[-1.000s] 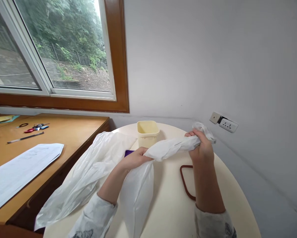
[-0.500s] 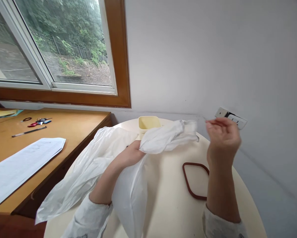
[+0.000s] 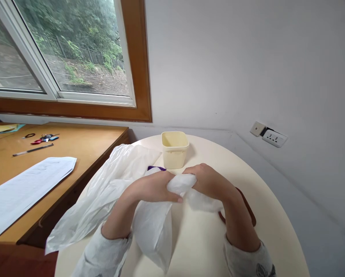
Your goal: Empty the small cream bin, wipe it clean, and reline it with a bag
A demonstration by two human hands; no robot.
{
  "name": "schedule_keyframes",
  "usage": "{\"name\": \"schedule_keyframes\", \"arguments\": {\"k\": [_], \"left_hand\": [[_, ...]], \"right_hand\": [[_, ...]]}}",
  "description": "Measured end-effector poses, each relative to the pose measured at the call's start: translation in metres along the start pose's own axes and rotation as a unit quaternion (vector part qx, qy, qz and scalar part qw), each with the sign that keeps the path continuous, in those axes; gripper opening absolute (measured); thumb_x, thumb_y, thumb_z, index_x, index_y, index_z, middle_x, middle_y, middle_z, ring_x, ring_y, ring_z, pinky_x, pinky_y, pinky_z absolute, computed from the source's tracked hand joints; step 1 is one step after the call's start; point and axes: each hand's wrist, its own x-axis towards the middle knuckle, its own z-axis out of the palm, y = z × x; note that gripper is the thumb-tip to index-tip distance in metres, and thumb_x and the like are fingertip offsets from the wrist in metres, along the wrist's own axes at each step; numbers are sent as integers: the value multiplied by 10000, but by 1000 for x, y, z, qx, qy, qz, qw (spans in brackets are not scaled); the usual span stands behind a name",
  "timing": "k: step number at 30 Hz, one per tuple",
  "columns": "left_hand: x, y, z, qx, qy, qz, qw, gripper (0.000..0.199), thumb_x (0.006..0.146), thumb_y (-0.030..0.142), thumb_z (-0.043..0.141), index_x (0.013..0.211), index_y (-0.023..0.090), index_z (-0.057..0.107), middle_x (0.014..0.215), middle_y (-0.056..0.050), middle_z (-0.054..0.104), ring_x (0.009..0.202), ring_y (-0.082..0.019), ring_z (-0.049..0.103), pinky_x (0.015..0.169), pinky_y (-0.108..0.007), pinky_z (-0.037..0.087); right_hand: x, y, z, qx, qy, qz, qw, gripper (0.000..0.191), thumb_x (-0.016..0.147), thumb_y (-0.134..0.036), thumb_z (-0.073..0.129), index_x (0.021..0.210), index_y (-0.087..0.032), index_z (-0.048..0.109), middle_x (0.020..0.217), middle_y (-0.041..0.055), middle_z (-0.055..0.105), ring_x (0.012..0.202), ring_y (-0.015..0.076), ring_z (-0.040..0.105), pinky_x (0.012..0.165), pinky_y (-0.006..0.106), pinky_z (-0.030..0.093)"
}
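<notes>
A white plastic bag [image 3: 155, 227] is gathered between my two hands over the round table, its filled-out lower part hanging toward me. My left hand [image 3: 153, 186] is wrapped round the bag's bunched middle, thumb pointing right. On the other side, my right hand [image 3: 208, 181] grips the bunched end, with a loose flap below its fingers. More thin white plastic [image 3: 103, 200] lies spread at the left of the table. Just behind my hands stands a cream square tub [image 3: 174, 150]. A dark red-brown rounded frame [image 3: 249, 207] lies partly hidden under my right forearm.
A small purple thing [image 3: 156, 168] shows beyond my left hand. At left, a wooden desk [image 3: 92, 140] holds papers [image 3: 31, 192], a pen [image 3: 32, 149] and keys [image 3: 45, 138]. The white round table [image 3: 264, 238] stands near the wall with a socket [image 3: 274, 137].
My right hand has come down and left from the raised position and taken hold of the bag's end. The bag's top, earlier stretched to the right, is now bunched between both hands.
</notes>
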Motion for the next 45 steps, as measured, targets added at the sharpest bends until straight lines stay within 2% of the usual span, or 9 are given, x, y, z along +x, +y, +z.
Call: {"name": "schedule_keyframes", "arguments": {"k": [4, 11, 19, 26, 31, 35, 38, 42, 45], "left_hand": [[3, -9, 4, 9, -42, -4, 999, 161, 615, 324, 643, 631, 198, 545, 609, 24, 585, 549, -141, 519, 456, -216, 326], [6, -16, 4, 1, 34, 5, 999, 113, 678, 197, 469, 580, 181, 523, 626, 14, 564, 573, -132, 487, 493, -227, 309], [3, -9, -9, -187, 52, 38, 980, 121, 750, 271, 515, 803, 170, 555, 795, -1, 555, 710, -146, 537, 574, -221, 388], [13, -12, -1, -321, 113, 45, 939, 210, 774, 364, 532, 772, 165, 466, 709, 21, 472, 622, -103, 472, 519, -189, 344], [18, -9, 2, -212, 158, 37, 964, 146, 802, 313, 454, 827, 176, 499, 798, -7, 533, 737, -150, 511, 630, -237, 411], [18, -3, 5, -147, 146, 40, 978, 160, 799, 258, 404, 832, 175, 537, 843, -23, 585, 808, -180, 536, 699, -264, 419], [18, 1, 7, -131, 113, 48, 984, 184, 789, 201, 367, 817, 174, 547, 818, -13, 600, 763, -169, 542, 661, -251, 409], [16, 3, 9, -87, 99, 54, 990, 175, 769, 157, 361, 760, 181, 534, 750, 8, 577, 696, -146, 512, 610, -237, 373], [13, 1, 9, -51, 129, 40, 990, 163, 779, 187, 387, 838, 196, 540, 760, 9, 560, 692, -149, 496, 591, -240, 358]], "right_hand": [[-10, 11, -12, -5, -5, 45, 999, 164, 623, -71, 360, 502, -183, 356, 521, -45, 436, 522, 87, 341, 490, 234, 222], [-29, 27, -27, 78, -18, 68, 994, 133, 605, -90, 334, 518, -190, 317, 531, -54, 312, 533, 88, 290, 493, 225, 230], [-30, 43, -32, 172, 95, 141, 970, 138, 676, -196, 426, 687, -187, 563, 654, -35, 518, 586, 102, 421, 515, 212, 316], [-13, 59, -16, 97, 107, 169, 975, 93, 696, -247, 498, 707, -216, 586, 720, -7, 590, 644, 137, 491, 536, 228, 362], [-23, 53, -18, 111, 86, 131, 981, 641, 602, -292, 683, 1209, -358, 487, 1125, 15, 580, 985, 221, 523, 734, 302, 434], [-25, 37, -22, 177, 54, 31, 982, 899, 525, -333, 756, 1328, -352, 353, 1330, 29, 438, 1205, 263, 390, 917, 384, 373], [-16, 25, -16, 188, 47, 2, 981, 942, 545, -366, 745, 1365, -339, 281, 1307, 44, 460, 1209, 258, 386, 940, 402, 347], [-1, 21, -1, 107, 46, 29, 993, 672, 665, -347, 643, 1292, -326, 403, 1092, 27, 591, 1046, 234, 481, 801, 334, 394], [7, 26, 7, 72, 26, 43, 996, 178, 746, -245, 476, 840, -220, 625, 732, 1, 597, 675, 149, 502, 583, 242, 352]]}}
